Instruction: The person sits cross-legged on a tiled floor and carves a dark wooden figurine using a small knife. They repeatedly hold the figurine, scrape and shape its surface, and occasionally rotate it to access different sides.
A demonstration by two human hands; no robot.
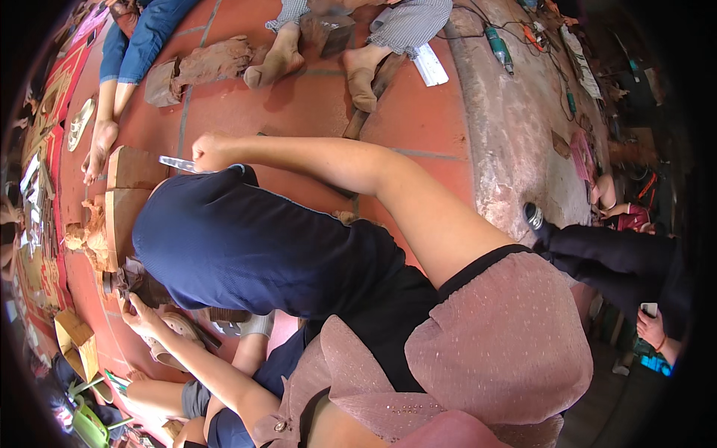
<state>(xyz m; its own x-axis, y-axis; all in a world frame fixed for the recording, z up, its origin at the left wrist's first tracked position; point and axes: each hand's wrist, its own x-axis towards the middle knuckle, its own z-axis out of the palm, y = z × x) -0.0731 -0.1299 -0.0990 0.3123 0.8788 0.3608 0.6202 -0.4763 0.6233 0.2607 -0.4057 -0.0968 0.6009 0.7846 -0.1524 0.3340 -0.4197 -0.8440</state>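
My right hand (210,152) is closed in a fist at the end of my outstretched bare arm. Out of it sticks a flat, pale metal strip (178,163), like a ruler or a blade; its other end is hidden. My left hand (140,313) is lower down, its fingers closed at the edge of a small dark brown carved piece (133,278). That piece lies against a light wooden block (123,216). My navy-clothed leg (246,239) stretches between both arms and hides part of the work.
A rough wood log (216,61) lies on the red tiles near other people's bare feet (278,63). A green power tool (499,48) with cords rests on the stone ledge (515,142). A beige clog (175,336) and a wooden box (76,340) sit at lower left.
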